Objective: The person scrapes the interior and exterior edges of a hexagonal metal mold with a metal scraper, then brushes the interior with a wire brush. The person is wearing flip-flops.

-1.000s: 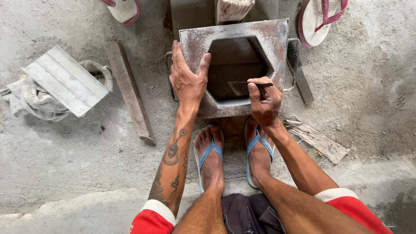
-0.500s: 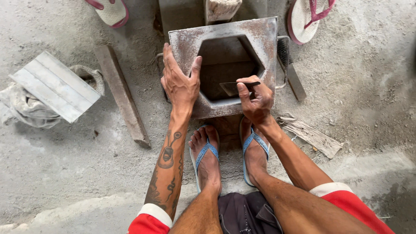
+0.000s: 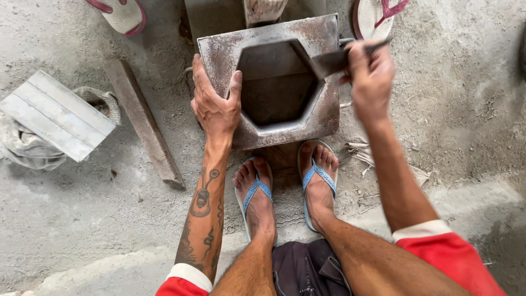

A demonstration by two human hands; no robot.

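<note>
While we crouch over a dusty concrete floor, we look straight down at a rusty square metal mould with a deep hexagonal hollow, standing on the floor just ahead of our two feet in blue flip-flops. Our left hand lies flat on the mould's left edge, its grip spread: the fingers rest along the outer rim and the thumb hooks over the inner lip of the hollow, so it steadies the mould rather than clasping it. A tattoo runs down that forearm. Our right hand hangs over the mould's right edge, blurred, its grip pressed together around the handle of a flat metal blade. The blade, which looks like a small trowel or scraper, points left and reaches over the upper right part of the hollow; we cannot tell whether it touches the metal.

To the left, well apart from the mould, a grey wooden batten lies slantwise on the floor, and farther left a pale ribbed block rests on crumpled cloth. Two white sandals with pink straps, one at the upper left and one at the upper right, lie beyond the mould. Red sleeves with white cuffs show at the bottom edge.
</note>
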